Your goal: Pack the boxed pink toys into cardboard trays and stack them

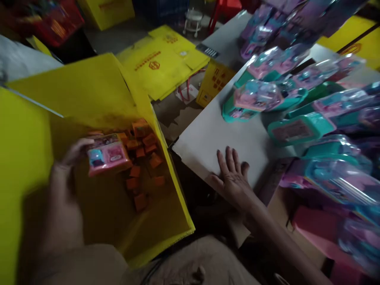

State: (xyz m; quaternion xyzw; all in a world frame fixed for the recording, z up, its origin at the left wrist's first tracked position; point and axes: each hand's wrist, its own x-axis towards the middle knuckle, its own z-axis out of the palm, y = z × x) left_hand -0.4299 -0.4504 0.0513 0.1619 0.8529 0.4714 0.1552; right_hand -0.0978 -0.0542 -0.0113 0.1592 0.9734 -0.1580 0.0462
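Inside the open yellow carton (178, 194), my left hand (73, 156) is closed on a small pink and blue packet (109, 154) in clear wrap. Its contents are too blurred to name. Below and beyond the packet, several small orange boxes (140, 201) lie loose in the carton. My right hand (233, 176) rests palm down near the edge of a white tabletop (204, 138), fingers spread and holding nothing. On that tabletop, to the right of this hand, stand teal tubs (301, 128) with clear-wrapped pink and blue toys on top.
Flattened yellow cardboard (166, 59) lies past the carton, with a small yellow printed box (215, 81) beside it. More wrapped purple packs (261, 29) are piled at the back right. A white stool (193, 21) and a red container (57, 23) stand farther off.
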